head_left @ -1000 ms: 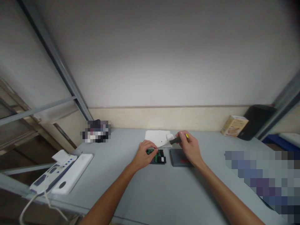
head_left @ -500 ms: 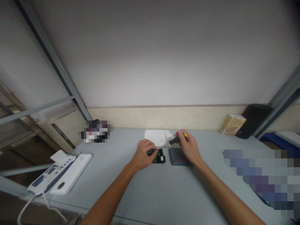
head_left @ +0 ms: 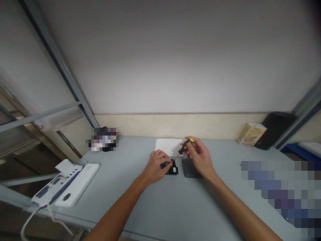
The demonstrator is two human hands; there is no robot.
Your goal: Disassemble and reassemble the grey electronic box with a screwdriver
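Observation:
My right hand [head_left: 199, 155] grips a black and yellow screwdriver [head_left: 186, 146], its thin shaft slanting down and left. The tip ends beside the pinched thumb and fingers of my left hand [head_left: 156, 166]; whatever they pinch is too small to make out. Under the left hand lies a circuit board in a black tray [head_left: 173, 170], partly covered by the fingers. A flat dark grey case [head_left: 189, 169] rests just right of it, below my right hand. Behind both hands is a sheet of white paper [head_left: 167, 144].
At the left edge, a white power strip [head_left: 57, 182] with a cable lies beside a white flat device [head_left: 80, 187]. A yellowish box [head_left: 251, 134] leans by a black speaker-like object [head_left: 275, 130] at back right. Blurred-out items occupy the back left and right of the grey table [head_left: 155, 207].
My right hand has turned the screwdriver steeper, bringing its tip down to the left fingertips. My left hand stays over the board, with its fingers slightly shifted.

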